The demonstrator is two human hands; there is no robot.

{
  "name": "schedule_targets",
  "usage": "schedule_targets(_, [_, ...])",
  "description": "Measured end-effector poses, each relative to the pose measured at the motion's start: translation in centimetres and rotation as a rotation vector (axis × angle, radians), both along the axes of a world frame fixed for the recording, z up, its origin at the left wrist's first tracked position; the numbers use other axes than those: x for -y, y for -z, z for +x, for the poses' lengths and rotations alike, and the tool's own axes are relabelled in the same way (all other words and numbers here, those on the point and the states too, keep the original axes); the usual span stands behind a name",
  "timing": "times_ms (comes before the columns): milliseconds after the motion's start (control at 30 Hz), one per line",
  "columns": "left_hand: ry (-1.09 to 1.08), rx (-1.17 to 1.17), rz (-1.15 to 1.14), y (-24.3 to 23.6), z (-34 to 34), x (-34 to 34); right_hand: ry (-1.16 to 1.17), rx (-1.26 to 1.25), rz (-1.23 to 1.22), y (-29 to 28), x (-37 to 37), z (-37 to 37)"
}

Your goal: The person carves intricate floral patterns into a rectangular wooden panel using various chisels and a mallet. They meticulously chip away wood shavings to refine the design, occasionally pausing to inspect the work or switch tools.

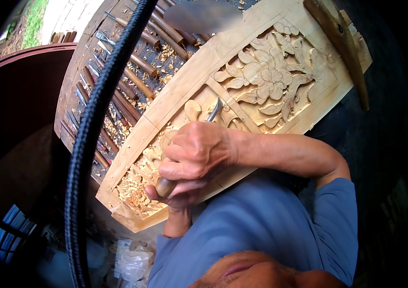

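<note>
A carving gouge lies across the panel, its curved steel blade [215, 109] touching or just over the carved recess and its rounded wooden handle [164, 187] running back toward my body. My right hand [197, 149] is closed around the gouge from above. Below it, my left hand [185, 188] is mostly covered; its thumb shows at the handle's butt, and its fingers appear wrapped round the handle. The long pale wooden panel [165, 117] slants under both hands. A carved flower with leaves [271, 79] fills its far right section, and shavings [136, 189] cover the near left part.
Many gouges and chisels with wooden handles [139, 81] lie among shavings on a dark workbench [69, 91] beyond the panel. A wooden bar [341, 45] crosses the panel's right end. A black braided cable [91, 134] runs through the left foreground. Clear plastic bags [134, 261] sit below.
</note>
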State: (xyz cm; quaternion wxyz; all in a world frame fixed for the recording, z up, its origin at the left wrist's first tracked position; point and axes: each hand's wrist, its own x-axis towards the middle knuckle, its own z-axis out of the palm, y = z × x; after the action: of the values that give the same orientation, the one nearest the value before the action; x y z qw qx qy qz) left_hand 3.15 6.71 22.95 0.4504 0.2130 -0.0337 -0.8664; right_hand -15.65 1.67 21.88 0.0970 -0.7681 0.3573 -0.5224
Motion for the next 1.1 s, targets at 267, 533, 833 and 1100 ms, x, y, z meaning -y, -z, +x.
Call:
schedule_targets(267, [0.235, 0.479, -0.195, -0.4, 0.4, -0.6, -0.051, 0.006, -0.009, 0.1, -0.7, -0.2])
schedule_targets(533, [0.256, 0.505, -0.385, -3.0, -2.2, 1.9, 0.011, -0.152, -0.11, 0.2, 0.1, -0.5])
schedule_targets(833, [-0.101, 1.167, -1.037, -8.2, -1.7, 7.8, 0.084, -0.09, -0.061, -0.1, 0.2, -0.2])
schedule_targets(1100, [-0.146, 1.185, -1.271, -8.2, -2.7, 8.0, -0.02, -0.034, -0.005, 0.1, -0.7, -0.3])
